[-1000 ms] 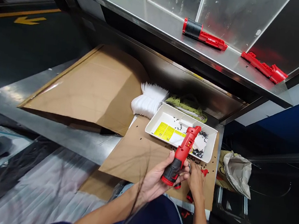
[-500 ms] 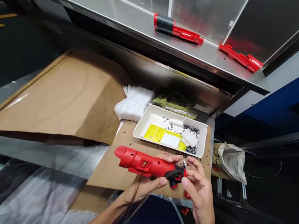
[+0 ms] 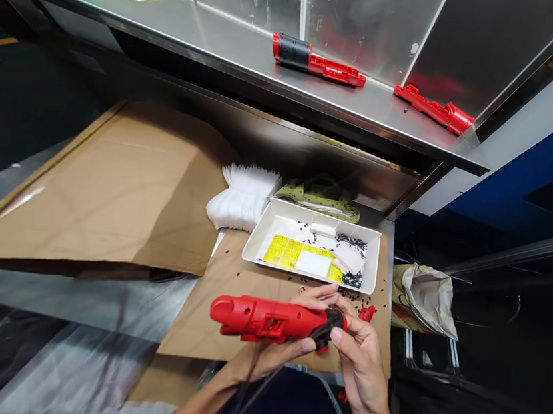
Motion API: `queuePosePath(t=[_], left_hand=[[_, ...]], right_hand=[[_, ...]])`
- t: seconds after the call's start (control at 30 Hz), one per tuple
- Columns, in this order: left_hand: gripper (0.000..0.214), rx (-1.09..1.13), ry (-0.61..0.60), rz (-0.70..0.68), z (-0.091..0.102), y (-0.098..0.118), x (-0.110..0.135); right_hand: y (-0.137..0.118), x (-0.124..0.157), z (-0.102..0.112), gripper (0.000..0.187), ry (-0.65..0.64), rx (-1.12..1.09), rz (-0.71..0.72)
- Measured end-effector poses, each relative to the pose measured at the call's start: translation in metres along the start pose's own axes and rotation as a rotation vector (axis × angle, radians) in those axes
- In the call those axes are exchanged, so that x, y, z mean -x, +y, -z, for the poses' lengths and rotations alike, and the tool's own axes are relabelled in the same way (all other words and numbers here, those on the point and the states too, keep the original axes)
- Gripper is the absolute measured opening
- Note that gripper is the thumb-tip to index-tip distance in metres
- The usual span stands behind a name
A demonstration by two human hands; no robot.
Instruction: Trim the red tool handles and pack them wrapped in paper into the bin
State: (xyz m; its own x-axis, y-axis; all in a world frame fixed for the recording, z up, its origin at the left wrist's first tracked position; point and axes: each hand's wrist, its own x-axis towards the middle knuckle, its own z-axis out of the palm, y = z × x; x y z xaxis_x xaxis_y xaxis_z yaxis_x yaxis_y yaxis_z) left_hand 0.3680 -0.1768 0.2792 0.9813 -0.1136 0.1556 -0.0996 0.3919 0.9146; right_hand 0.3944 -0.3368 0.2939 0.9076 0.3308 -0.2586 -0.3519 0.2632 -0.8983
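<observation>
A red plastic tool housing (image 3: 257, 319) with a black end piece lies lengthwise above the cardboard sheet, its rounded end pointing left. My left hand (image 3: 283, 354) is closed around it from below, the thumb near the black section. At the housing's right end, my right hand (image 3: 363, 359) has its thumb and fingers pressed on the black and red tip. Whether a small part sits between those fingers is hidden. Just beyond my right hand a small red part (image 3: 367, 313) rests on the cardboard (image 3: 191, 331).
A white tray (image 3: 251, 251) holds yellow labels (image 3: 284, 251) and small black pieces (image 3: 352, 280); more pieces are scattered around it. White sheets (image 3: 242, 199) and a large carton (image 3: 127, 195) stand left. Two red housings (image 3: 336, 71) (image 3: 439, 111) lie on the metal shelf (image 3: 216, 42).
The housing has moved slightly down and turned a little in my hands. My right fingers have closed in on its black end. The small red part has come into view beside the tray.
</observation>
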Motion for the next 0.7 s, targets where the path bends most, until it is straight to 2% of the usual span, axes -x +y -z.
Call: queuePosePath(t=[0.17,0.4,0.5,0.63,0.67,0.7], left_hand=[[0.037,-0.004,0.01,0.056,0.002,0.0,0.0],[0.04,-0.174,-0.001,0.068,0.006,0.0,0.008],[0.046,-0.247,-0.041,-0.028,0.008,-0.006,0.007],[0.06,-0.328,-0.164,-0.345,0.011,-0.023,0.0],[0.06,-0.359,-0.188,-0.389,0.012,-0.026,0.0],[0.057,-0.347,-0.174,-0.359,0.013,-0.028,-0.001]], right_hand=[[0.004,-0.003,0.001,0.029,-0.036,-0.037,-0.002],[0.009,-0.006,0.005,0.035,-0.036,-0.023,0.038],[0.012,-0.007,0.006,0.029,-0.003,0.02,0.05],[0.015,-0.01,0.007,0.027,0.018,0.072,0.004],[0.016,-0.01,0.008,0.027,0.018,0.08,-0.012],[0.016,-0.01,0.009,0.029,0.012,0.086,-0.024]])
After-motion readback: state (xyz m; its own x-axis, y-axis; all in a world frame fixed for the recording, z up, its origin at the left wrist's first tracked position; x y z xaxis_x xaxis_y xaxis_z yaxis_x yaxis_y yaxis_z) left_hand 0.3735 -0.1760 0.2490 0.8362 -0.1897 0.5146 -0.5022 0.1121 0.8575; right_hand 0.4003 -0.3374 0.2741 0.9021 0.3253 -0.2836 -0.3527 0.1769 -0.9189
